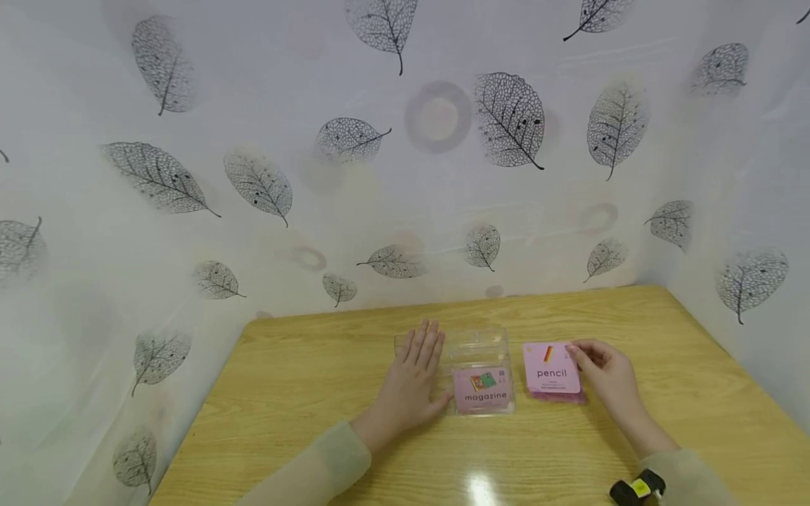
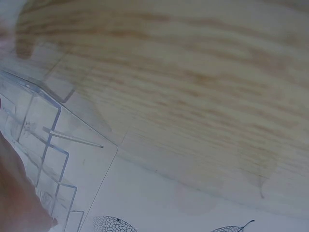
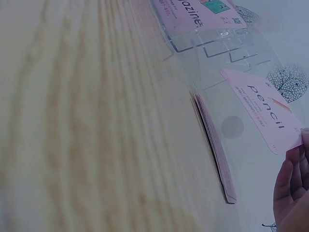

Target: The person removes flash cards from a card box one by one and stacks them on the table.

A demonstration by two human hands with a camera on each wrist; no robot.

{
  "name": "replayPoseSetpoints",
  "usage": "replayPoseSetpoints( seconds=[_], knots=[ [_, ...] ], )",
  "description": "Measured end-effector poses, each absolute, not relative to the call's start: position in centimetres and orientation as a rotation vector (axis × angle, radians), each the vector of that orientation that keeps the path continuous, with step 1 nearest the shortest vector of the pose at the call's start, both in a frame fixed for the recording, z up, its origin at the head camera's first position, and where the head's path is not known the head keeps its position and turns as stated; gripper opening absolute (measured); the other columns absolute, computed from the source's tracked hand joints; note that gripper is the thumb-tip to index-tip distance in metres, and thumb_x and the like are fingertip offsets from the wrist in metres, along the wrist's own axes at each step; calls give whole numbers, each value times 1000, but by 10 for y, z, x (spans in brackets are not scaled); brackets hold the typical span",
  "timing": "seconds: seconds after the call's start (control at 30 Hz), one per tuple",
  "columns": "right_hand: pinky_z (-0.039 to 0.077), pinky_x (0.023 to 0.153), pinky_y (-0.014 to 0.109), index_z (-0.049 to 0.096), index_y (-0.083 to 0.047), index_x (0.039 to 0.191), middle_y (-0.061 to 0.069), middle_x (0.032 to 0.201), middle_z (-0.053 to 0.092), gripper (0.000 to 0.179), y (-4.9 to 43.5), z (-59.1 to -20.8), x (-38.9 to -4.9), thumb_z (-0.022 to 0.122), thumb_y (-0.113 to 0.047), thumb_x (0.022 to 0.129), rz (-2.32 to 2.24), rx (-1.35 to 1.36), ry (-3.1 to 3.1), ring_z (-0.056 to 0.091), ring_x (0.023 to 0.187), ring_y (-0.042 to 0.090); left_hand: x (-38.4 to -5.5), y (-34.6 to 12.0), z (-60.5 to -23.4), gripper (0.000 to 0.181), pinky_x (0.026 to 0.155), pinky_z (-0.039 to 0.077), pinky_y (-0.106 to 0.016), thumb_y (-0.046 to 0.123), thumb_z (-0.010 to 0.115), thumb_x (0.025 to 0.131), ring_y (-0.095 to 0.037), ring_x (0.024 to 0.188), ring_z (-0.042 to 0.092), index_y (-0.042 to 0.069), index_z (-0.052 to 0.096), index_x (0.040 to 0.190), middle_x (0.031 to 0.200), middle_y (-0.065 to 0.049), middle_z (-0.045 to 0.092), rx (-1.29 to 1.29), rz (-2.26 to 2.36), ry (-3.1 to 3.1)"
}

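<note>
A clear plastic tiered holder (image 1: 478, 356) stands on the table, with a pink "magazine" card (image 1: 482, 399) in its front tier. My left hand (image 1: 410, 383) rests with straight fingers over the holder's left side, its thumb by the card's left edge. To the right, my right hand (image 1: 604, 372) pinches a pink "pencil" card (image 1: 550, 372) by its upper right corner. Below that card lies a stack of pink cards (image 3: 215, 150); the right wrist view shows a gap between the two. Only part of the left hand (image 2: 19, 193) shows in the left wrist view.
The wooden table (image 1: 285, 407) ends at a leaf-patterned sheet (image 1: 285, 84) behind and at both sides. A black strap with a yellow label (image 1: 639, 486) is around the right wrist.
</note>
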State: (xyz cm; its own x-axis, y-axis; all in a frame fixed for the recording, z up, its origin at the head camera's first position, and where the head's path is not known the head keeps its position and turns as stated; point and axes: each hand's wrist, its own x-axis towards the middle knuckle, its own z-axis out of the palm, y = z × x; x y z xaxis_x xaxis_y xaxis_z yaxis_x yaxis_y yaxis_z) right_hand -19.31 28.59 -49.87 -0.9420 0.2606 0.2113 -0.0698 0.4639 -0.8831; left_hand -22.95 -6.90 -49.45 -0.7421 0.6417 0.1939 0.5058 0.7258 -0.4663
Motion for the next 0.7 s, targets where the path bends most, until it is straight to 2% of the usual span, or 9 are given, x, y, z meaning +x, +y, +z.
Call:
replayPoseSetpoints(
  seconds=[0.17, 0.4, 0.47, 0.57, 0.7],
  knots=[
    [54, 67, 11, 71, 11, 116, -31, 85, 62, 32, 286, -499, -193, 66, -20, 106, 1470, -183, -2408, 58, 78, -10, -230, -69, -494, 102, 136, 21, -44, 76, 34, 101, -35, 167, 12, 2, 16, 169, 179, -21, 7, -893, 560, -2581],
    [54, 66, 12, 71, 11, 116, -28, 85, 63, 33, 287, -499, -192, 66, -20, 106, 1459, -193, -2421, 57, 78, -10, -230, -69, -494, 102, 136, 22, -44, 75, 37, 101, -36, 167, 12, 1, 16, 169, 178, -20, 13, -899, 528, -2584],
    [54, 66, 11, 71, 12, 116, -30, 84, 62, 33, 288, -500, -192, 66, -19, 106, 1460, -187, -2417, 58, 78, -10, -230, -69, -494, 102, 136, 21, -45, 75, 36, 102, -36, 167, 11, 1, 15, 169, 179, -20, 10, -899, 531, -2596],
    [54, 66, 11, 71, 12, 115, -21, 88, 68, 32, 288, -500, -192, 66, -19, 106, 1444, -193, -2426, 57, 78, -11, -230, -69, -494, 102, 137, 19, -45, 75, 35, 102, -36, 168, 9, 2, 13, 170, 179, -20, 5, -894, 547, -2610],
    [53, 66, 11, 72, 11, 114, -4, 94, 74, 31, 288, -501, -193, 67, -18, 106, 1420, -209, -2442, 56, 78, -11, -230, -68, -495, 102, 136, 19, -44, 75, 35, 102, -36, 168, 9, 2, 13, 170, 179, -20, 8, -890, 551, -2608]
  ],
)
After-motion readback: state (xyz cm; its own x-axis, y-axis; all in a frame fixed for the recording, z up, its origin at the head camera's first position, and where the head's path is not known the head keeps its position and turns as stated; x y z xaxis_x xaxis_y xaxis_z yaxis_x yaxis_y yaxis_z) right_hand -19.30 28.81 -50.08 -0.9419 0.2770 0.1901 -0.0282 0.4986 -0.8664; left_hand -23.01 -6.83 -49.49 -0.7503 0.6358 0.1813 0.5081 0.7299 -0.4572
